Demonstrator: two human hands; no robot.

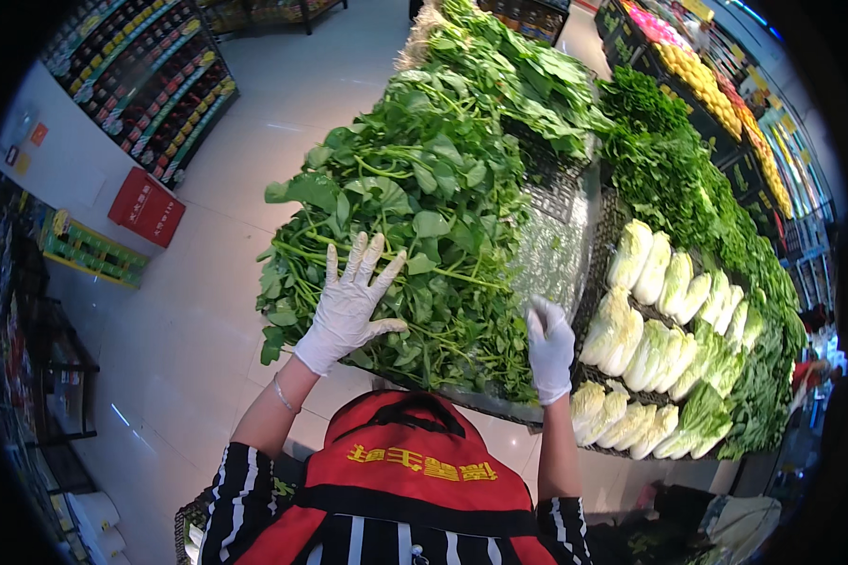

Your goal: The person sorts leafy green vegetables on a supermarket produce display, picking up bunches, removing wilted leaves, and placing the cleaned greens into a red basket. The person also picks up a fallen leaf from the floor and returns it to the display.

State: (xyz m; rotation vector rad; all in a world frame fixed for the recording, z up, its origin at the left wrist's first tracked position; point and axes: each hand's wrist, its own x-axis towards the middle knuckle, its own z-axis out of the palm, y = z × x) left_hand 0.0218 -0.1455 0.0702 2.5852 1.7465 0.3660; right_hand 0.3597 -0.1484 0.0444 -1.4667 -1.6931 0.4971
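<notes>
A big heap of leafy green vegetables [443, 179] with long stems lies on the display in front of me. My left hand [346, 311], in a white glove, rests on its near left part with the fingers spread. At the near right edge of the heap is my right hand [550, 350], gloved too, its fingers curled in. Whatever it may hold is hidden. Beyond it, a bare strip of wet, clear sheeting [558, 250] runs along the heap's right side.
Rows of napa cabbages [645, 348] lie to the right, bordered by dark leafy greens [674, 174]. Fruit crates [693, 80] stand at the far right. On the left are a pale floor [207, 311], a red sign box [147, 207] and shelves of jars [151, 89].
</notes>
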